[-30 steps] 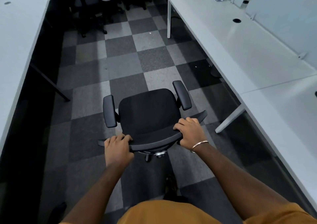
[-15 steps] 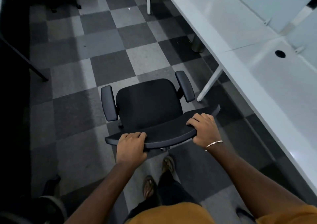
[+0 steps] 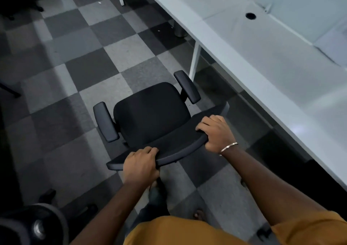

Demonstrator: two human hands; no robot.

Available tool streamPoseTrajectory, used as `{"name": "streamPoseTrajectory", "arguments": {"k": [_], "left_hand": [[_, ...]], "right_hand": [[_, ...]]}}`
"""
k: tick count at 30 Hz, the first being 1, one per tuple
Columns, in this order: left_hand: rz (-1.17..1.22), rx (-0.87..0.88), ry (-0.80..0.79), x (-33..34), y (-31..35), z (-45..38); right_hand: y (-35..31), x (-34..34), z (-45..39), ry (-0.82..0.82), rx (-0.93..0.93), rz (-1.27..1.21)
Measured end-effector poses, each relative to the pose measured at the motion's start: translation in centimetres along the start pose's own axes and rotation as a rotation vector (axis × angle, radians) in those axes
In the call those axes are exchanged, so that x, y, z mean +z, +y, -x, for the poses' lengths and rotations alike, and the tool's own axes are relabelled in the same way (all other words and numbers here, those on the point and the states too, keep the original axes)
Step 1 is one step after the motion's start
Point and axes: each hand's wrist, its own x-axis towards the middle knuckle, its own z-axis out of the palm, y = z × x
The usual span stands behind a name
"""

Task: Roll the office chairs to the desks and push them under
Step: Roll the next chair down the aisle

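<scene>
Gripping the top edge of the black office chair (image 3: 150,113)'s backrest, the left hand (image 3: 139,165) and right hand (image 3: 217,132) curl around it; the chair stands on the checkered floor (image 3: 75,61) near the white desk (image 3: 262,66)'s front edge.

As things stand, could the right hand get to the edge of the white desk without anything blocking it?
Probably yes. The right hand grips the top of the black office chair's backrest, and the white desk's near edge lies just to its right, with only open floor between. It would have to let go of the backrest first.
</scene>
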Motion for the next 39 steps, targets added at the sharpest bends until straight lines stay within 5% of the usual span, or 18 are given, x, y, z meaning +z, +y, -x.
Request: {"name": "streamPoseTrajectory", "arguments": {"k": [15,26,39], "left_hand": [[-0.032,0.138,-0.013,3.9,12.9,11.4],[-0.106,0.353,-0.070,2.4,7.3,7.8],[-0.203,0.484,-0.096,-1.1,-2.9,-1.6]], "right_hand": [[2.4,-0.9,22.5,0.111,0.172,0.010],[-5.0,1.4,26.5,0.291,0.349,0.023],[-15.1,3.8,19.2,0.241,0.499,0.039]]}}
